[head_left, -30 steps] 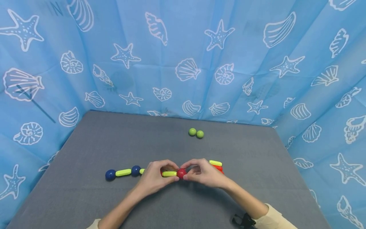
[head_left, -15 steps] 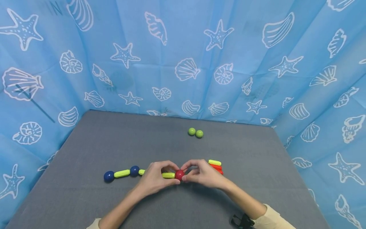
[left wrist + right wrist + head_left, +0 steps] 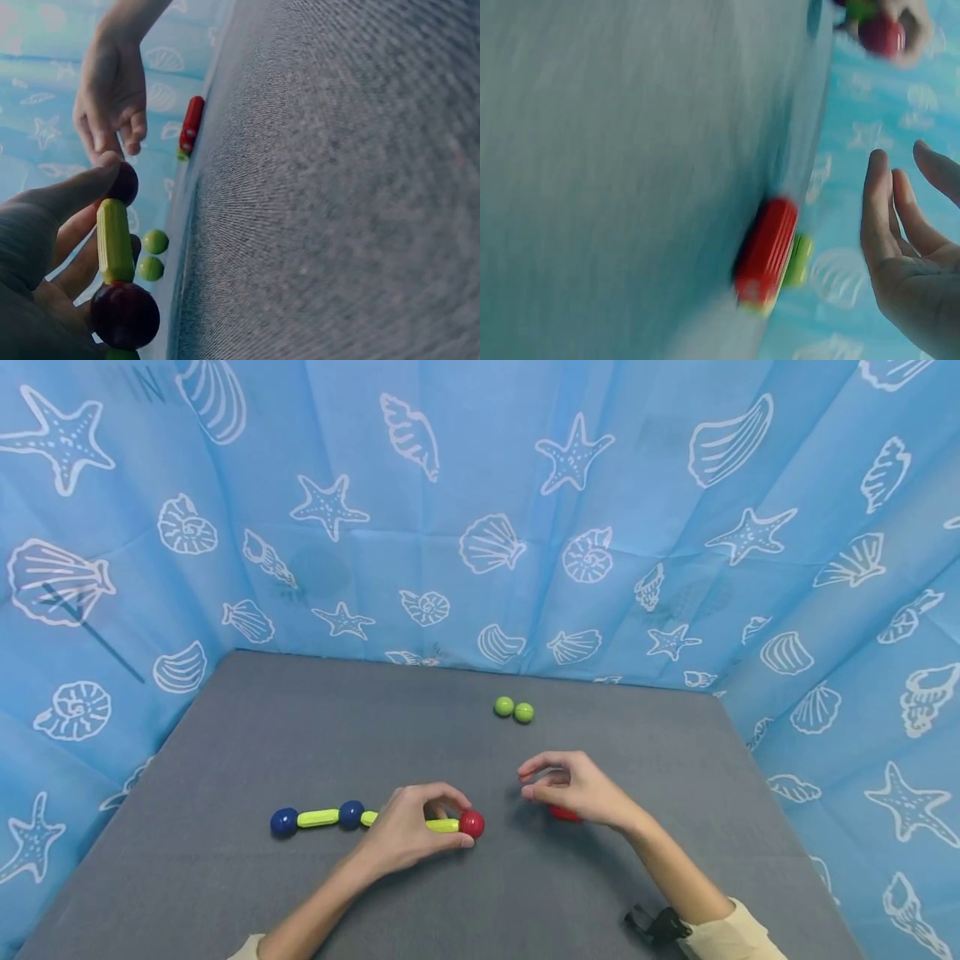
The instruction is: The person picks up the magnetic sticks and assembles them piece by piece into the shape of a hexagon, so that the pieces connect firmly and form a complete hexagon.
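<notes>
A chain of balls and yellow-green rods runs left to right across the grey table. A blue ball point(image 3: 284, 822) forms its left end, then come a yellow-green rod point(image 3: 318, 818) and a second blue ball point(image 3: 351, 814). My left hand point(image 3: 405, 828) covers the chain's middle and grips it near the right end, thumb and fingertips at the red end ball point(image 3: 471, 824). The left wrist view shows another dark red ball point(image 3: 124, 315) below the rod point(image 3: 115, 240). My right hand point(image 3: 581, 789) holds nothing, fingers loosely bent, over the red rods point(image 3: 564, 813), which it partly hides.
Two green balls point(image 3: 514, 709) lie side by side toward the back of the table. Beside the red rods lies a yellow-green rod point(image 3: 799, 259). A blue shell-print curtain point(image 3: 480, 543) surrounds the table. A black strap point(image 3: 656, 925) hangs at my right wrist.
My right hand has let go of the red end ball and moved right, over the loose rods. The left hand keeps its grip on the chain, which has shifted slightly left.
</notes>
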`<state>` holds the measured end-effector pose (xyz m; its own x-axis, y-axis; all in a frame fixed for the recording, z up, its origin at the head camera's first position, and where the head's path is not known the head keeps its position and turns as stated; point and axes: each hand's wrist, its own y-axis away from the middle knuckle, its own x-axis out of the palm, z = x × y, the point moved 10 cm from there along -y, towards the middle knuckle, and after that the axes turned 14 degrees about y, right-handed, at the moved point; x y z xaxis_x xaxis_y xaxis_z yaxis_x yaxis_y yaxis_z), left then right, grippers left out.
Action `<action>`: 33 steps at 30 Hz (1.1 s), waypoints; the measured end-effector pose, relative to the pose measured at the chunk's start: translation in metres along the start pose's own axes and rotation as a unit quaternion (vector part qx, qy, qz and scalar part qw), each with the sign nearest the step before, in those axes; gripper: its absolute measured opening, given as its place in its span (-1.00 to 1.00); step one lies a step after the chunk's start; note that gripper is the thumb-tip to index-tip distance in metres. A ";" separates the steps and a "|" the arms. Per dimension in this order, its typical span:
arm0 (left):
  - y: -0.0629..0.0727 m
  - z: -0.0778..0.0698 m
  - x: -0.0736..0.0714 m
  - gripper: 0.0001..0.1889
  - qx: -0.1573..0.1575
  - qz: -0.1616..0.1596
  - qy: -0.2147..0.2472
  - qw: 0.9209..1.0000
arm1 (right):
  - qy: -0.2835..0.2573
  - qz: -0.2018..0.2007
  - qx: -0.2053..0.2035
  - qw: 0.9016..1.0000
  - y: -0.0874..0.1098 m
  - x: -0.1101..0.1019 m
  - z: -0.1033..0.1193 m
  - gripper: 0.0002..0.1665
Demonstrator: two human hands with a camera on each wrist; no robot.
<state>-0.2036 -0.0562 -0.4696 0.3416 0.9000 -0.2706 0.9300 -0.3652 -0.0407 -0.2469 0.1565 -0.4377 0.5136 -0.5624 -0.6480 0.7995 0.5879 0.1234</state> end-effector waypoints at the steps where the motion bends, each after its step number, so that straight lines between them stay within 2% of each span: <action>1: 0.000 0.000 0.000 -0.60 -0.001 0.000 -0.001 1.000 | 0.011 -0.007 0.001 1.000 0.001 -0.006 -0.005 -0.55; 8: 0.000 0.002 0.002 -0.64 0.002 0.004 0.000 1.000 | 0.072 -0.023 0.020 0.997 0.006 -0.037 -0.047 -0.62; 14: 0.000 0.003 0.002 -0.64 -0.001 0.003 0.004 1.000 | 0.093 0.009 0.038 0.995 0.008 -0.039 -0.073 -0.68; 22: 0.001 0.003 0.000 -0.64 -0.001 0.000 0.007 1.000 | 0.123 0.049 0.018 0.991 0.010 -0.035 -0.069 -0.74; 29: 0.000 0.003 0.000 -0.64 -0.001 -0.001 0.005 1.000 | 0.127 0.017 0.037 0.991 0.010 -0.041 -0.066 -0.75; 33: 0.000 0.002 0.000 -0.64 0.000 -0.001 0.004 1.000 | 0.098 0.002 0.056 0.994 0.010 -0.044 -0.061 -0.74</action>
<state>-0.2035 -0.0570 -0.4720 0.3416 0.9022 -0.2634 0.9303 -0.3644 -0.0417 -0.2803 0.2223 -0.4539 0.4556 -0.4288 -0.7801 0.8326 0.5154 0.2029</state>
